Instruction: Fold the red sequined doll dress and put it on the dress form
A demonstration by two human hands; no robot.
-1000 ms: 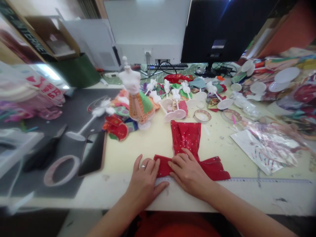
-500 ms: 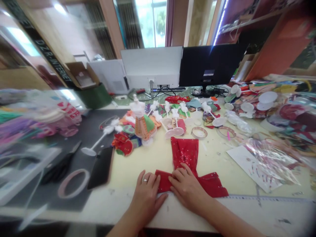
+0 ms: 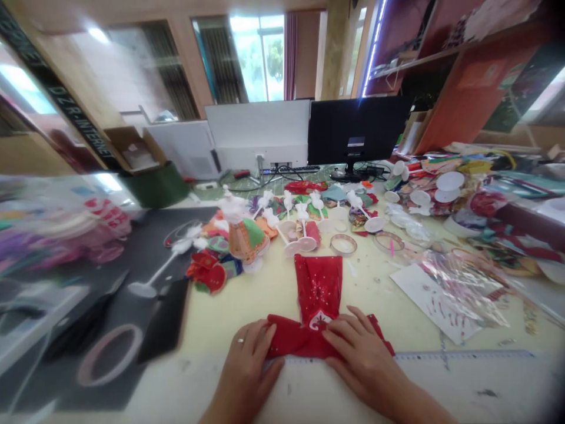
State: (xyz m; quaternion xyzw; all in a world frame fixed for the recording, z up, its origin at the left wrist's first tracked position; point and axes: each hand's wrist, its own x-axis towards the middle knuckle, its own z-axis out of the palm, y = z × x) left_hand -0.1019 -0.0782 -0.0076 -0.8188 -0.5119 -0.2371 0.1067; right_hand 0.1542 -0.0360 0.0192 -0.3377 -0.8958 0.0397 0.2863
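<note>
Red cloth (image 3: 315, 300), flat along the ruler (image 3: 463, 355): press lightly with left hand (image 3: 247, 359) and right hand (image 3: 364, 359), spread rather than clutching; smooth creases, keeping hem parallel to ruler.

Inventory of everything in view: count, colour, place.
small garment: 1, red, under both hands
ruler: 1, pale, along garment's near edge
table: 1, yellowish, beneath
mat: 1, dark grey, left
dressed mannequin: 1, orange-green, left of centre
bare mannequins: several, white, behind garment
fabric pieces: many, multicoloured, around mannequins
tape rolls: 3, pale, one left, two rear
phone: 1, black, left
scissors: 1, black, far left
plastic packet: 1, silvery, right
monitors: 2, white and black, rear
left hand: 1, on garment's left end
right hand: 1, on garment's right
</note>
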